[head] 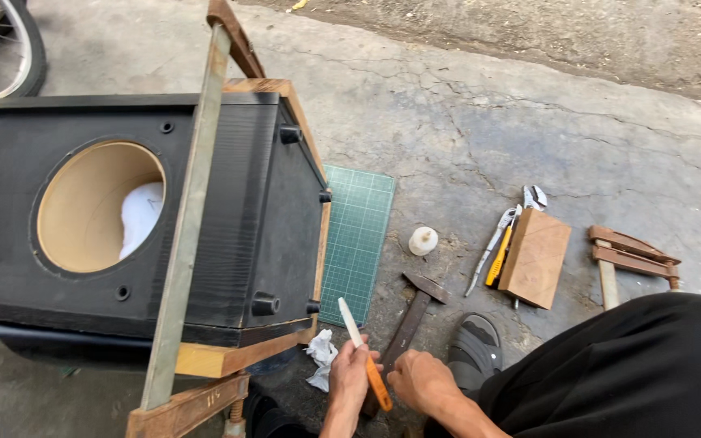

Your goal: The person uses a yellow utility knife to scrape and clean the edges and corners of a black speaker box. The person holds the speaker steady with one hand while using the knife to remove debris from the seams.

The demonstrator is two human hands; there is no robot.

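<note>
My left hand (pixel 349 375) grips a utility knife (pixel 378 388) with an orange body; its long white blade end points up and away toward the box. My right hand (pixel 420 381) sits curled right beside the knife's orange body, above the handle of a hammer (pixel 415 312) that lies on the concrete. Whether the right hand holds anything is hidden. A black speaker box (pixel 237 219) with a round opening (pixel 95 207) lies on its side at the left, squeezed by a long bar clamp (pixel 190 219) with wooden jaws.
A green cutting mat (pixel 359 235) lies by the box, a crumpled white rag (pixel 320 357) under its corner. On the concrete are a small white knob (pixel 423 240), pliers (pixel 492 243), a wooden block (pixel 535 258), another clamp (pixel 630 253), my sandal (pixel 472 349) and a bicycle wheel (pixel 18 40).
</note>
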